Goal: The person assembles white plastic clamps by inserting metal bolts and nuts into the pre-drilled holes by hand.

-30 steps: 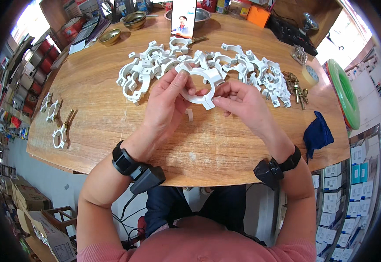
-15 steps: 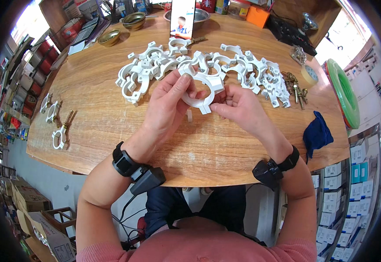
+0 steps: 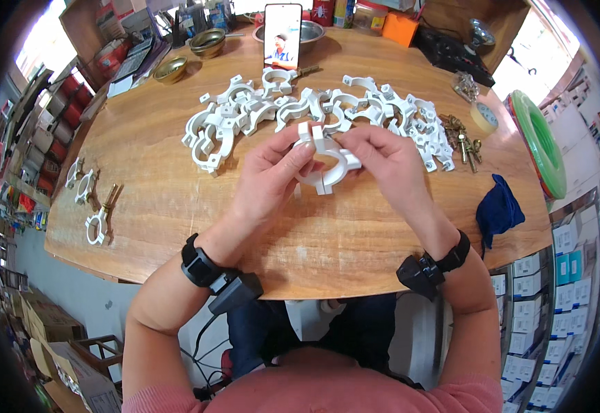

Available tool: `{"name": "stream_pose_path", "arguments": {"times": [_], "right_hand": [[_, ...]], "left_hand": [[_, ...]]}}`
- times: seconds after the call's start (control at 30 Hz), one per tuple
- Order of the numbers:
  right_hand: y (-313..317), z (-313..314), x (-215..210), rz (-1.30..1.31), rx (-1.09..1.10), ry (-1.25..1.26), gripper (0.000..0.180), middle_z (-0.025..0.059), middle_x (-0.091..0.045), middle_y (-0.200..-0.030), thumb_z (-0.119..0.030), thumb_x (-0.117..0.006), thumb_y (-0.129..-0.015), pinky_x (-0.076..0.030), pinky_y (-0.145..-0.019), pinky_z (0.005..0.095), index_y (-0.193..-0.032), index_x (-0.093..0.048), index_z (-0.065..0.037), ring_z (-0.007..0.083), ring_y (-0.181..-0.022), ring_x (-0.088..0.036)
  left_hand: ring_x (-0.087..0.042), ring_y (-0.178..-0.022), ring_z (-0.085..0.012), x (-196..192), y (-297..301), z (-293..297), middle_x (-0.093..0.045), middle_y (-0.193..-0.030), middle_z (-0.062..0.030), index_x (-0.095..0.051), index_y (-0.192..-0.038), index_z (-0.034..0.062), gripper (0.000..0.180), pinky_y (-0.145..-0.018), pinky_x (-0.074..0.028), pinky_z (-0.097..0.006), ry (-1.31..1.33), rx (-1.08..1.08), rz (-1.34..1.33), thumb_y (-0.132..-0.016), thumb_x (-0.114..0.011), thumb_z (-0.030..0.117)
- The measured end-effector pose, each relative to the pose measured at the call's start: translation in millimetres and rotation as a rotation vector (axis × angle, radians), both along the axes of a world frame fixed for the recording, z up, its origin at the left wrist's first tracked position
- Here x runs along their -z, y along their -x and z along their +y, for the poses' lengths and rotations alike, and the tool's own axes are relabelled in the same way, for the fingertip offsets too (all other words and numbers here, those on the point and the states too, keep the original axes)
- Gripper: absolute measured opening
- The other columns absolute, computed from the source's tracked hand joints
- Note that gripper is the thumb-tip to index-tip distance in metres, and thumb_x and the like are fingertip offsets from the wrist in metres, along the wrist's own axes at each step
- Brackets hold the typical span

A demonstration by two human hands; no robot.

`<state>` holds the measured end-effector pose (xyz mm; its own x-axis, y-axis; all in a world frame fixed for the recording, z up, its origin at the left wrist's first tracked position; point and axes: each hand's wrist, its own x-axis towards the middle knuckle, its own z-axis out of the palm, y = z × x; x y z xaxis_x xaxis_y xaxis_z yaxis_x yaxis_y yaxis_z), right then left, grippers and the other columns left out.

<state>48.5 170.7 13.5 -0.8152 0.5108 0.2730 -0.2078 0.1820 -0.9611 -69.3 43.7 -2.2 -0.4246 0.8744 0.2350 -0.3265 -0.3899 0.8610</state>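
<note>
Between my two hands, above the middle of the table, is a white plastic pipe clamp [image 3: 323,186], its halves meeting in a ring. My left hand [image 3: 267,172] is closed on its left side, thumb against the ring. At its upper right, the thumb and fingers of my right hand [image 3: 391,164] pinch the clamp; whether they also hold a small screw is hidden. Just beyond lies a heap of white clamp halves [image 3: 225,143], some joined, some loose. Several brass-coloured anchor bolts [image 3: 463,143] lie right of it.
At the left edge lie clamps with bolts fitted [image 3: 96,228]. A phone [image 3: 282,38] stands behind the heap, near brass bowls [image 3: 207,43]. To the right are a tape roll [image 3: 484,117], a dark blue cloth [image 3: 500,212] and a green coil [image 3: 539,146].
My right hand has moved from the clamp's lower right up to its upper right. The clamp has turned and sits slightly lower in view. My left hand keeps hold of it.
</note>
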Motion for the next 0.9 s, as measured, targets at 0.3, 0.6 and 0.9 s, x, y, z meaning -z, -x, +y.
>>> {"name": "stream_pose_path", "arguments": {"times": [0.3, 0.6, 0.9], "right_hand": [[-5, -6, -6, -0.111, -0.084, -0.03, 0.02, 0.0008, -0.057, -0.067, -0.017, -0.062, -0.079, -0.038, -0.048, 0.0174, -0.089, -0.062, 0.001, 0.0027, -0.056, -0.048], [-5, 5, -7, -0.139, -0.123, -0.024, 0.022, 0.0019, -0.059, -0.076, -0.019, -0.054, -0.085, -0.043, -0.054, 0.0187, -0.1, -0.057, -0.003, 0.006, -0.062, -0.052], [-17, 27, -29, -0.313, 0.053, -0.512, 0.016, 0.004, -0.059, -0.07, -0.016, -0.06, -0.078, -0.042, -0.057, 0.0245, -0.085, -0.063, -0.002, 0.01, -0.059, -0.051]], "left_hand": [[-0.055, -0.085, -0.0096, 7, 5, -7, -0.058, -0.099, -0.005, -0.049, -0.114, 0.0011, 0.03, -0.075, -0.045, -0.023, 0.025, 0.05, 0.037, -0.085, -0.051, 0.01], [-0.057, -0.077, -0.0131, 3, 10, -4, -0.056, -0.08, -0.0034, -0.051, -0.106, 0.0008, 0.025, -0.074, -0.045, -0.028, 0.051, 0.052, -0.077, -0.086, -0.049, 0.015], [-0.044, -0.066, -0.0096, -14, 39, -11, -0.046, -0.08, -0.0019, -0.044, -0.109, 0.0026, 0.027, -0.067, -0.042, -0.025, -0.267, 0.144, -0.393, -0.089, -0.043, 0.021]]}}
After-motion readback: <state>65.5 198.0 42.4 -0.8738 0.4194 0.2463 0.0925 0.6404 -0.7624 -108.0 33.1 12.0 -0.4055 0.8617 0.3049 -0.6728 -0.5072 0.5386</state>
